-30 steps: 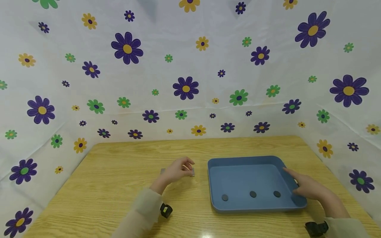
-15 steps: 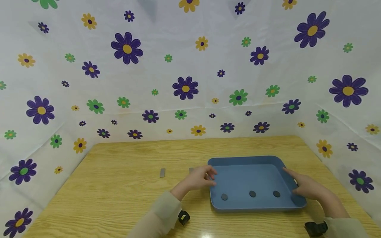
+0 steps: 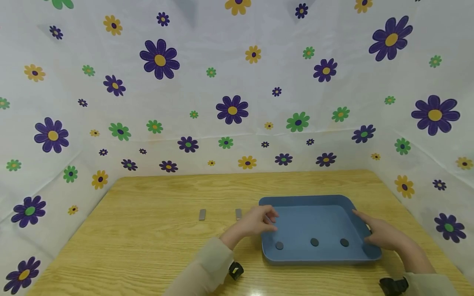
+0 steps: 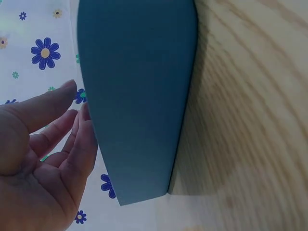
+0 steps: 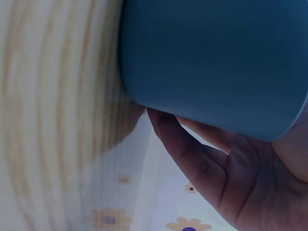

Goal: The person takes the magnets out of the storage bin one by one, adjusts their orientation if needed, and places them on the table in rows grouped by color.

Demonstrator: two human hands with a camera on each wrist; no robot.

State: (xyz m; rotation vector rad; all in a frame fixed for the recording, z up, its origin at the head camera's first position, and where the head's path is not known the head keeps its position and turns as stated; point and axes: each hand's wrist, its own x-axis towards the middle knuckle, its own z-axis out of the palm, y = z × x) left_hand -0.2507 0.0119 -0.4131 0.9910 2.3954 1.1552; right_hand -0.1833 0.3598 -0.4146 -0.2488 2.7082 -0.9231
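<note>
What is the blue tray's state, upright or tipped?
Upright: the blue tray lies open side up on the wooden table, three dark discs inside.

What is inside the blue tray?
Three dark discs lie along the near side of the blue tray. The left hand covers part of its left wall; anything behind it is hidden.

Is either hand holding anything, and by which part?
The right hand grips the blue tray by its right side. Nothing visible is held in the left hand, which is at the tray's left side.
</note>
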